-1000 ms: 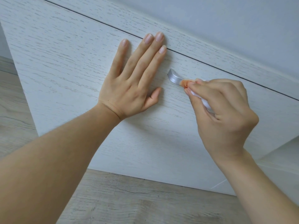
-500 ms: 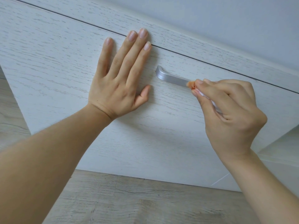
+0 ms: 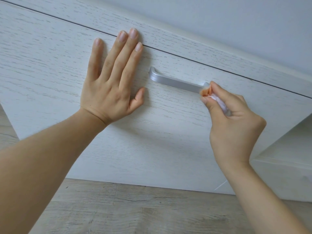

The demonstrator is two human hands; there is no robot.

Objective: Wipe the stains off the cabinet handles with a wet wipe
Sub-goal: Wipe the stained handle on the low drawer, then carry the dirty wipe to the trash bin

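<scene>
A silver bar handle (image 3: 175, 82) is fixed to the white wood-grain cabinet front (image 3: 152, 132). My right hand (image 3: 234, 122) pinches a folded wet wipe (image 3: 219, 102), whose tip is stained orange and presses against the handle's right end. My left hand (image 3: 111, 83) lies flat on the cabinet front just left of the handle, fingers spread and pointing up, holding nothing. Most of the handle's length shows bare between the two hands.
A dark seam (image 3: 219, 66) runs above the handle between the front and the top panel. Grey wood-look floor (image 3: 135, 208) lies below the cabinet. An open white shelf recess (image 3: 293, 142) sits at the right edge. A pale wall (image 3: 236, 22) is above.
My right hand has slid the wipe along the handle from its left end to its right end, uncovering most of the bar. The left hand stays flat on the front.
</scene>
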